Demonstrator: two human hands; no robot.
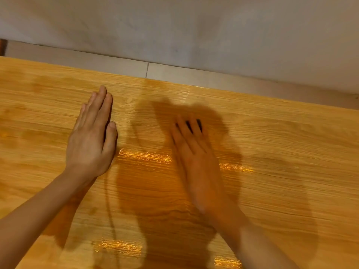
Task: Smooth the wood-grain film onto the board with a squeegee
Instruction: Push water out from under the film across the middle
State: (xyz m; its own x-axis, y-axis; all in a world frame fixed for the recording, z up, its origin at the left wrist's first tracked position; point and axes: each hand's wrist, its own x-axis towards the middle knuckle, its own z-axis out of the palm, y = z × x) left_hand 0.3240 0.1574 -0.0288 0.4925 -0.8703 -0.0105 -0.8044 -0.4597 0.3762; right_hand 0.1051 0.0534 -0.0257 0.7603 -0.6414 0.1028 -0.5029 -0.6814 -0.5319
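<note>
Glossy wood-grain film (272, 144) covers the board across most of the view. My left hand (91, 136) lies flat on the film, palm down, fingers held together and pointing away from me. My right hand (194, 152) is also flat on the film, to the right, fingers slightly apart; it is blurred by motion. Neither hand holds anything. No squeegee is in view.
The board's far edge (174, 82) runs diagonally from upper left to right. Beyond it lie pale floor tiles (116, 65) and a grey-white wall (194, 26). Shadows of my arms and head fall on the film's middle.
</note>
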